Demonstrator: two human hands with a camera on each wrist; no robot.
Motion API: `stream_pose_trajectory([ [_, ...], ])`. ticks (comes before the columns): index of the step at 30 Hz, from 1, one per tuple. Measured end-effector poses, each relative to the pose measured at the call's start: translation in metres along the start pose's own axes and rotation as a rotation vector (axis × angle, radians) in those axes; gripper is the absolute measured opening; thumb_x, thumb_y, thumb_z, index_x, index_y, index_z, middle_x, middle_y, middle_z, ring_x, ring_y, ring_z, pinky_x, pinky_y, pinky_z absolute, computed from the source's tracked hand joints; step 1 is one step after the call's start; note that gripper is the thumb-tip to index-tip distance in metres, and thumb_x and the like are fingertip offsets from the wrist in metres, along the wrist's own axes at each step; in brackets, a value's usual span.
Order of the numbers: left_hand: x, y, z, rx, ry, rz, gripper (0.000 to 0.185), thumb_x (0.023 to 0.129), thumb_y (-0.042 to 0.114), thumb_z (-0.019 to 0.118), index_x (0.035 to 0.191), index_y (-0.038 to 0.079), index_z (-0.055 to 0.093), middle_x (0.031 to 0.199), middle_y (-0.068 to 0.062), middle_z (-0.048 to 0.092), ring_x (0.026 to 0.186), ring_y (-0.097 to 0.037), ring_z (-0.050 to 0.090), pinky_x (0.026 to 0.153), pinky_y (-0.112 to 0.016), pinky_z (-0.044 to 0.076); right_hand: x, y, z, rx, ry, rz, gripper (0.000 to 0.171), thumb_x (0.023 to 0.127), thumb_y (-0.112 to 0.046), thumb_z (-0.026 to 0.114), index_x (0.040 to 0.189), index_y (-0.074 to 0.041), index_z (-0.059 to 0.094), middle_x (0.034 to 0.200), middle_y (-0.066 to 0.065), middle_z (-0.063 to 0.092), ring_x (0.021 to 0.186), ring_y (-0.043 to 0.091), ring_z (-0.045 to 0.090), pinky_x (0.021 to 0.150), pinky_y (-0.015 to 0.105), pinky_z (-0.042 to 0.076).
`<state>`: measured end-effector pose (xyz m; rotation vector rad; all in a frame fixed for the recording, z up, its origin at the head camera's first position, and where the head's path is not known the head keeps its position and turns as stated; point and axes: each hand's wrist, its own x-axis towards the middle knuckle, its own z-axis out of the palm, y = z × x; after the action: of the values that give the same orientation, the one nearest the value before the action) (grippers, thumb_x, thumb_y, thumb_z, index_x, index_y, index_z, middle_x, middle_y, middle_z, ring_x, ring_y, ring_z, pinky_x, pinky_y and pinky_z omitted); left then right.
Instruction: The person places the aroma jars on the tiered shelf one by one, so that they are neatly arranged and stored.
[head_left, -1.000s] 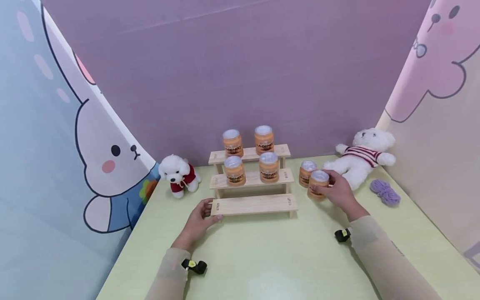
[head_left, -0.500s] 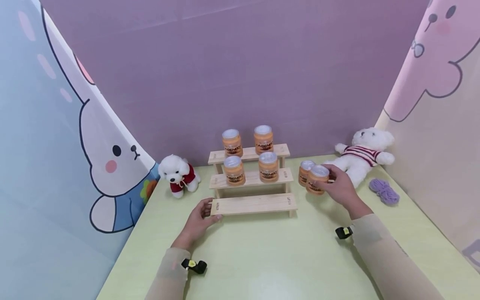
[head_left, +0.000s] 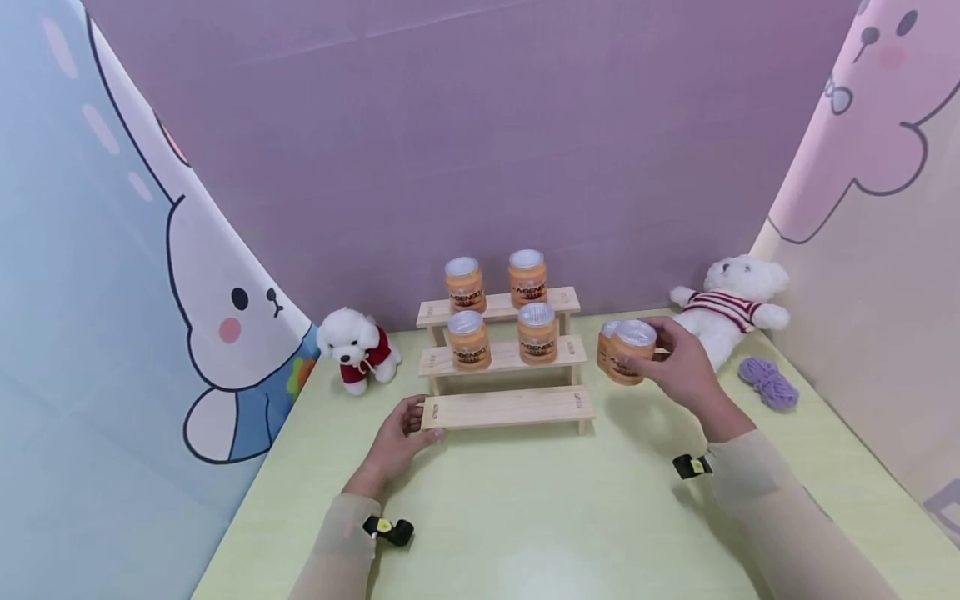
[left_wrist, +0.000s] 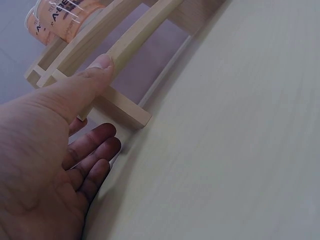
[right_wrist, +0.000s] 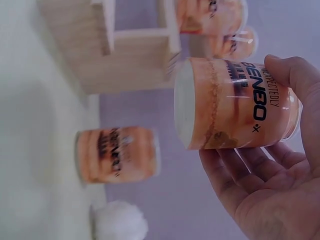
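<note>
An orange jar point(head_left: 631, 354) with a clear lid is in my right hand point(head_left: 678, 367), thumb on one side and fingers round the other. The right wrist view shows that jar point(right_wrist: 232, 104) lifted, its pale base exposed. Behind it a second orange jar point(right_wrist: 117, 154) stands on the table, partly hidden in the head view. My left hand point(head_left: 396, 442) holds the left end of the lowest step of a three-step wooden stand point(head_left: 510, 408). Its thumb point(left_wrist: 102, 62) lies along the step's front edge, with the other fingers beyond the end. Several matching jars point(head_left: 470, 342) stand on the two upper steps.
A white toy dog point(head_left: 358, 350) in a red top sits left of the stand. To the right lie a white teddy bear point(head_left: 727, 308) in a striped sweater and a purple yarn bundle point(head_left: 768, 383). A purple cloth wall point(head_left: 480, 150) rises behind the table point(head_left: 517, 517).
My right hand has raised its jar off the table and slightly leftward, so it now overlaps the jar behind it. The left hand and the stand stay put.
</note>
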<state>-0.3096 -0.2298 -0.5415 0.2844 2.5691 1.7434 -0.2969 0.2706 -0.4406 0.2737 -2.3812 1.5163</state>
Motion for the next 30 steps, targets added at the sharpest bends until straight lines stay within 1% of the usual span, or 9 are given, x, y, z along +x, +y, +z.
stream_pose_trajectory([
  [5, 0.0, 0.001, 0.0, 0.004, 0.0, -0.013, 0.073, 0.088, 0.023, 0.087, 0.15, 0.014, 0.049, 0.127, -0.008, 0.064, 0.115, -0.025, 0.062, 0.104, -0.042, 0.049, -0.006, -0.02, 0.003, 0.0, -0.004, -0.026, 0.068, 0.086, -0.017, 0.09, 0.144, -0.006, 0.056, 0.128, 0.017, 0.067, 0.102, 0.016, 0.064, 0.078, 0.019, 0.056],
  [10, 0.0, 0.001, -0.001, 0.012, -0.001, -0.017, 0.073, 0.089, 0.025, 0.087, 0.15, 0.014, 0.049, 0.128, -0.008, 0.064, 0.116, -0.024, 0.062, 0.105, -0.043, 0.048, -0.013, -0.036, 0.009, -0.011, -0.005, -0.082, 0.067, 0.083, -0.015, 0.092, 0.141, -0.007, 0.059, 0.125, 0.014, 0.069, 0.103, 0.015, 0.064, 0.082, 0.019, 0.055],
  [15, 0.001, 0.001, -0.001, 0.014, -0.002, -0.014, 0.073, 0.089, 0.024, 0.087, 0.15, 0.014, 0.049, 0.128, -0.008, 0.064, 0.115, -0.024, 0.062, 0.103, -0.042, 0.049, -0.019, -0.05, 0.015, -0.032, -0.011, -0.131, 0.065, 0.081, -0.018, 0.094, 0.138, -0.011, 0.062, 0.122, 0.009, 0.07, 0.101, 0.021, 0.065, 0.082, 0.022, 0.055],
  [17, 0.001, 0.0, -0.001, 0.015, 0.0, -0.01, 0.073, 0.089, 0.023, 0.087, 0.15, 0.013, 0.049, 0.128, -0.01, 0.064, 0.115, -0.025, 0.062, 0.103, -0.042, 0.05, -0.021, -0.055, 0.018, -0.031, -0.02, -0.14, 0.065, 0.08, -0.019, 0.094, 0.137, -0.012, 0.062, 0.121, 0.007, 0.07, 0.101, 0.023, 0.065, 0.083, 0.027, 0.056],
  [22, 0.001, 0.0, 0.0, 0.021, 0.006, -0.015, 0.072, 0.09, 0.022, 0.086, 0.15, 0.012, 0.049, 0.127, -0.009, 0.064, 0.114, -0.025, 0.062, 0.102, -0.041, 0.05, -0.022, -0.061, 0.028, -0.022, -0.058, -0.125, 0.069, 0.078, -0.023, 0.096, 0.137, -0.014, 0.062, 0.121, 0.007, 0.07, 0.102, 0.025, 0.065, 0.086, 0.041, 0.058],
  [26, 0.001, 0.001, 0.0, 0.016, 0.007, -0.03, 0.072, 0.089, 0.022, 0.087, 0.15, 0.014, 0.05, 0.127, -0.008, 0.064, 0.115, -0.024, 0.062, 0.103, -0.041, 0.049, -0.022, -0.062, 0.038, -0.013, -0.082, -0.098, 0.069, 0.076, -0.029, 0.097, 0.135, -0.016, 0.063, 0.119, 0.006, 0.069, 0.102, 0.025, 0.066, 0.087, 0.041, 0.057],
  [30, 0.001, 0.002, 0.0, 0.021, 0.003, -0.025, 0.074, 0.089, 0.023, 0.087, 0.151, 0.013, 0.048, 0.129, -0.01, 0.064, 0.115, -0.025, 0.061, 0.103, -0.042, 0.049, -0.02, -0.065, 0.049, -0.001, -0.106, -0.103, 0.07, 0.074, -0.032, 0.098, 0.133, -0.016, 0.064, 0.118, 0.005, 0.067, 0.102, 0.027, 0.067, 0.088, 0.045, 0.057],
])
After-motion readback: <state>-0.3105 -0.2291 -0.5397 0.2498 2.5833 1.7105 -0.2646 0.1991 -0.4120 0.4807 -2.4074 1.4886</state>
